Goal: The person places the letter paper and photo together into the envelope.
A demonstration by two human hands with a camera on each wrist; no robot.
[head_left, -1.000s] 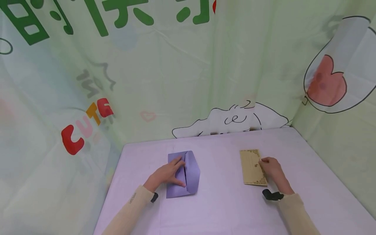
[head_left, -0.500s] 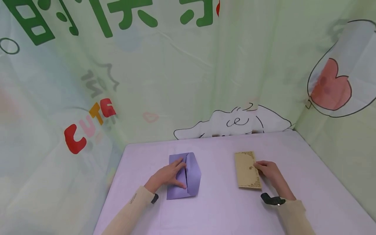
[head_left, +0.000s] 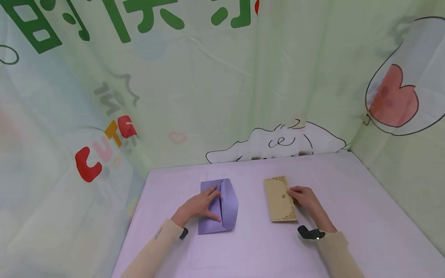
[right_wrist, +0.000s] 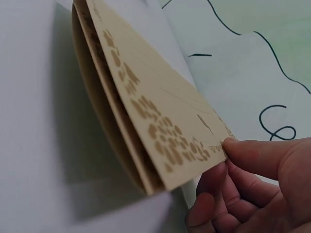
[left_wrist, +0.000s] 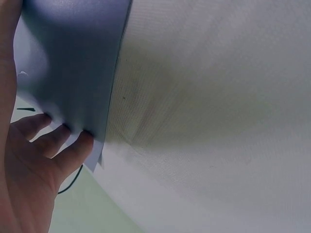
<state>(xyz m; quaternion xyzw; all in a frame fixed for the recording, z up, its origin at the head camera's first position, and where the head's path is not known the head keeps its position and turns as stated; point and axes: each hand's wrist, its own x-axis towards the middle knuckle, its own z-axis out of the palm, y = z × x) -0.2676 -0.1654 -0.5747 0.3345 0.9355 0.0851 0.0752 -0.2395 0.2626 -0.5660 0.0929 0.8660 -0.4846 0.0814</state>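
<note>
A purple paper envelope lies on the table left of centre, its flap side up and a dark slit along the opening. Across its left part rests my left hand, thumb and fingers spread; the left wrist view shows the fingertips on the purple paper. To the right is a tan folded card with a cut-out floral border. My right hand pinches its right edge between thumb and fingers. In the right wrist view the card is tilted above the table, its folded layers slightly apart.
A pale lilac cloth covers the table. Behind it hangs a printed curtain, with more curtain at the left and right sides. A dark wrist strap sits at the right cuff.
My right hand has carried the tan card leftward, closer to the envelope. The left hand stays in place on the envelope.
</note>
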